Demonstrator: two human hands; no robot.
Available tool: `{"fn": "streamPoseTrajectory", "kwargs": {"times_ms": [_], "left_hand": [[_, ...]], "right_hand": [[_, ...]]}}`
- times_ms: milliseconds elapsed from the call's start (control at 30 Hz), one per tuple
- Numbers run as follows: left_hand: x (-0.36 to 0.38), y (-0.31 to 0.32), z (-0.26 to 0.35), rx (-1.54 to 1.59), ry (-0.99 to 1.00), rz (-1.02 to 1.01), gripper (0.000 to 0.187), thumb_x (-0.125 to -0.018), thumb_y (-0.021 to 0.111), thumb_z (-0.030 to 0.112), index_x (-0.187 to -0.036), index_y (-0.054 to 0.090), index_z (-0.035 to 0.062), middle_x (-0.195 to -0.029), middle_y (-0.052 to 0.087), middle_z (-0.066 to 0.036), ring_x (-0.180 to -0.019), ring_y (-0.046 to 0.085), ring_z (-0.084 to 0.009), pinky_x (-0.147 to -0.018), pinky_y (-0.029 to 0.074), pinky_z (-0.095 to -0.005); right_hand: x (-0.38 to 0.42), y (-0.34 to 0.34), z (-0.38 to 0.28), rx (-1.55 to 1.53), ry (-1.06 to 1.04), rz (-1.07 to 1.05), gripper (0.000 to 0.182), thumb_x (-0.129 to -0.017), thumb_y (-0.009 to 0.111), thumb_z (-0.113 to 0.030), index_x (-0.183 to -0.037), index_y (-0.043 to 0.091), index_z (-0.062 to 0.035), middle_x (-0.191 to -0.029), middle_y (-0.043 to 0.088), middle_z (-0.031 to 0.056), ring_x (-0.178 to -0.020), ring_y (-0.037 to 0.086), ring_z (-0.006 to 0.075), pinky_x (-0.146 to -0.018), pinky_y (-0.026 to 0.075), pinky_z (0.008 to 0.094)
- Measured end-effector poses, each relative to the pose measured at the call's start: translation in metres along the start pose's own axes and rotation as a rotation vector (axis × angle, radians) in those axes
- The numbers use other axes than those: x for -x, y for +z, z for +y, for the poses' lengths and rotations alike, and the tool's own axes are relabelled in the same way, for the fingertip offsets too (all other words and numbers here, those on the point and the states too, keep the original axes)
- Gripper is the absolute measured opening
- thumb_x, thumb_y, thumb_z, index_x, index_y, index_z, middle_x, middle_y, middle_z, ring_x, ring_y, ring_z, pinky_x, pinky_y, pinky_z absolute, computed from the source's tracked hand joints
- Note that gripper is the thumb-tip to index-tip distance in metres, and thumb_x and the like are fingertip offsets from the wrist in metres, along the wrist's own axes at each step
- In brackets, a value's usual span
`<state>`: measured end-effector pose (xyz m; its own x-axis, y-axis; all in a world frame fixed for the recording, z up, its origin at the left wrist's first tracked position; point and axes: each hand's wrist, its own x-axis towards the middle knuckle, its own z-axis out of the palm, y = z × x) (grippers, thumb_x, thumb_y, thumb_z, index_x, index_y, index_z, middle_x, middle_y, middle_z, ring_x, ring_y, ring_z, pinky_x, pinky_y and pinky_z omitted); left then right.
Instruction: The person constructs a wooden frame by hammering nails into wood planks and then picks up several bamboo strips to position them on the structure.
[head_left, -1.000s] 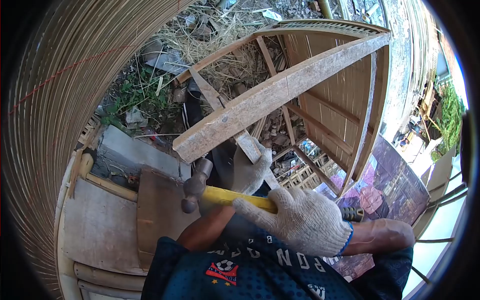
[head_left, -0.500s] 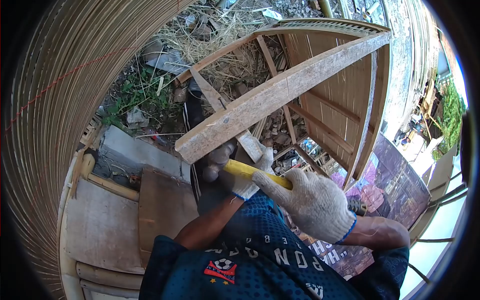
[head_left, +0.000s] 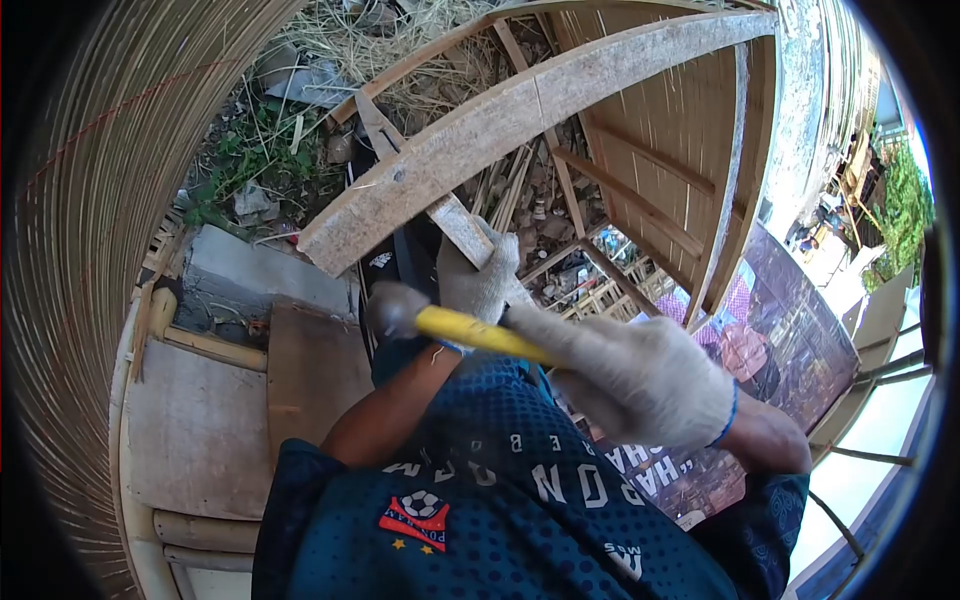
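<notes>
My right hand (head_left: 650,380), in a pale knit glove with blue trim, grips the yellow handle of a hammer (head_left: 485,333). The hammer's rounded head is slightly blurred and points left, below the beam. My left hand (head_left: 478,282), gloved the same way, is closed around the lower end of a short wooden slat (head_left: 462,230). That slat crosses a long rough wooden beam (head_left: 450,155), passing under it. A nail (head_left: 391,142) stands up from the slat, close to the beam's far edge. Part of my left hand is hidden behind the slat and hammer.
The beam belongs to a wooden frame with a panel (head_left: 650,120) on the right. A curved wall of thin slats (head_left: 100,200) rises at left. Boards (head_left: 200,430) and a grey block (head_left: 270,270) lie nearby. Straw and weeds (head_left: 260,150) cover the ground; a printed banner (head_left: 800,300) lies right.
The beam and slat have shifted up and left in view. The hammer has come away from the beam's near end, and my left hand now shows more fully around the slat.
</notes>
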<state>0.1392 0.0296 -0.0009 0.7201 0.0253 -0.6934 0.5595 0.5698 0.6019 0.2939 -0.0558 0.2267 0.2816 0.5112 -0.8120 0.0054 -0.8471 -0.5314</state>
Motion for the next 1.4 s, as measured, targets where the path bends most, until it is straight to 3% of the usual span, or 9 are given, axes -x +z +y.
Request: {"fn": "streamPoseTrajectory", "kwargs": {"times_ms": [67, 233, 433, 567, 700, 833, 1100, 1233, 1400], "left_hand": [[0.0, 0.004, 0.005, -0.227, 0.224, 0.006, 0.014, -0.092, 0.073, 0.006, -0.092, 0.059, 0.0043, -0.081, 0.064, -0.001, -0.069, 0.061, -0.0085, -0.061, 0.052, -0.0266], [0.001, 0.005, 0.015, 0.041, -0.173, 0.006, 0.012, -0.094, 0.069, 0.005, -0.094, 0.058, 0.0074, -0.081, 0.061, 0.0, -0.067, 0.06, -0.0079, -0.061, 0.052, -0.025], [0.006, 0.008, 0.033, 0.048, -0.21, -0.007, 0.018, -0.093, 0.071, 0.005, -0.098, 0.054, 0.0073, -0.08, 0.061, -0.001, -0.067, 0.059, -0.0078, -0.058, 0.051, -0.0257], [0.006, 0.01, 0.022, 0.049, -0.129, 0.03, 0.023, -0.092, 0.074, 0.003, -0.1, 0.053, 0.0058, -0.08, 0.06, -0.001, -0.069, 0.06, -0.0088, -0.062, 0.051, -0.0267], [0.002, 0.009, 0.035, -0.038, -0.08, -0.02, 0.024, -0.092, 0.073, 0.005, -0.105, 0.052, 0.0044, -0.084, 0.062, -0.002, -0.072, 0.062, -0.0094, -0.065, 0.053, -0.0272], [0.012, 0.01, 0.032, 0.013, -0.243, -0.021, 0.027, -0.092, 0.073, 0.004, -0.109, 0.053, 0.0033, -0.088, 0.063, -0.002, -0.072, 0.063, -0.0089, -0.065, 0.055, -0.0277], [-0.009, 0.001, 0.041, -0.061, -0.23, -0.074, 0.029, -0.09, 0.074, 0.007, -0.109, 0.052, 0.0011, -0.085, 0.065, -0.004, -0.071, 0.065, -0.0097, -0.063, 0.055, -0.0276], [-0.007, 0.011, 0.03, -0.22, 0.108, -0.033, 0.035, -0.088, 0.076, 0.01, -0.113, 0.053, -0.0001, -0.097, 0.066, -0.008, -0.08, 0.066, -0.0116, -0.07, 0.057, -0.0285], [-0.005, 0.011, 0.029, -0.079, -0.126, -0.079, 0.043, -0.085, 0.078, 0.013, -0.118, 0.053, 0.0002, -0.101, 0.064, -0.008, -0.086, 0.066, -0.015, -0.082, 0.057, -0.034]], "right_hand": [[0.005, -0.009, 0.01, -0.102, 0.019, 0.079, 0.076, -0.087, 0.062, 0.003, -0.158, 0.04, -0.0138, -0.106, 0.068, 0.015, -0.078, 0.072, 0.0252, -0.069, 0.062, 0.0374], [-0.021, -0.076, 0.016, -0.071, -0.041, 0.398, 0.066, -0.095, 0.055, 0.006, -0.158, 0.039, -0.0089, -0.149, 0.054, 0.0185, -0.086, 0.067, 0.0129, -0.073, 0.061, 0.0299], [-0.118, -0.186, 0.044, 0.83, -0.507, 0.177, 0.043, -0.095, 0.068, -0.011, -0.136, 0.057, -0.0038, -0.144, 0.057, 0.0175, -0.074, 0.061, 0.0123, -0.066, 0.059, 0.0273], [-0.158, -0.201, -0.053, 0.014, 0.186, 0.059, 0.058, -0.109, 0.05, -0.034, -0.162, 0.032, -0.018, -0.081, 0.062, 0.0023, -0.062, 0.055, 0.0056, -0.058, 0.057, 0.0238], [-0.165, -0.207, 0.011, 1.13, -0.249, 0.094, 0.047, -0.096, 0.065, -0.006, -0.142, 0.054, -0.0069, -0.14, 0.061, 0.0147, -0.095, 0.067, 0.016, -0.087, 0.059, 0.0303], [-0.145, -0.155, -0.054, 0.522, 0.03, -0.246, 0.054, -0.105, 0.048, -0.01, -0.157, 0.042, -0.0195, -0.143, 0.061, 0.0136, -0.12, 0.065, 0.0255, -0.115, 0.046, 0.0418], [-0.17, -0.18, -0.027, 0.567, -0.054, 0.117, 0.05, -0.107, 0.045, -0.011, -0.156, 0.042, -0.0159, -0.142, 0.061, 0.0167, -0.118, 0.065, 0.025, -0.108, 0.05, 0.0368], [-0.159, -0.161, -0.067, 0.258, 0.218, -0.462, 0.048, -0.108, 0.045, -0.016, -0.156, 0.042, -0.0157, -0.139, 0.062, 0.017, -0.101, 0.062, 0.0207, -0.09, 0.05, 0.0336], [-0.167, -0.193, -0.036, 0.546, -0.005, -0.067, 0.037, -0.108, 0.046, -0.02, -0.144, 0.047, -0.0127, -0.126, 0.061, 0.0151, -0.094, 0.059, 0.0195, -0.083, 0.05, 0.0336]]}}
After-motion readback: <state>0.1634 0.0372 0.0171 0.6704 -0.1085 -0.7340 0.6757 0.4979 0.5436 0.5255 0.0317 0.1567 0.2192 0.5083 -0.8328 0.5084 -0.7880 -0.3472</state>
